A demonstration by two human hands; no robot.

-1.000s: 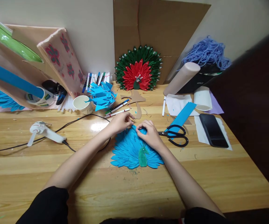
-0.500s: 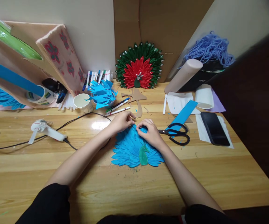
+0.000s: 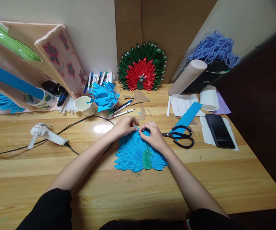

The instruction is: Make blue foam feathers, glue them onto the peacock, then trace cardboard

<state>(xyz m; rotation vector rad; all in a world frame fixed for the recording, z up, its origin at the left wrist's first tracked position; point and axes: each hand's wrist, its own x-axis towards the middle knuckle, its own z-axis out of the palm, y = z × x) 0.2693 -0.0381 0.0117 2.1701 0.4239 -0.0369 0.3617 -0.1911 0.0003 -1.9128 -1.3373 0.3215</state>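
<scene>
A blue peacock of layered, petal-like pieces lies flat on the wooden table, with a green bird body at its lower middle. At its top edge my left hand pinches finger and thumb together. Close beside it, my right hand pinches too, its fingertips almost meeting the left ones. Between them shows a small blue tip that looks like one of the blue petals; the fingers hide most of it. Black-handled scissors rest just right of my right hand, partly over a blue strip.
A white glue gun with a black cord lies at left. Behind stand a cup, a bowl of blue cut pieces, markers and a red-and-green peacock. At right are a phone and a paper roll.
The fingertips of both hands have drawn slightly closer together at the top edge of the blue peacock. The view has shifted a little; the other things lie as before.
</scene>
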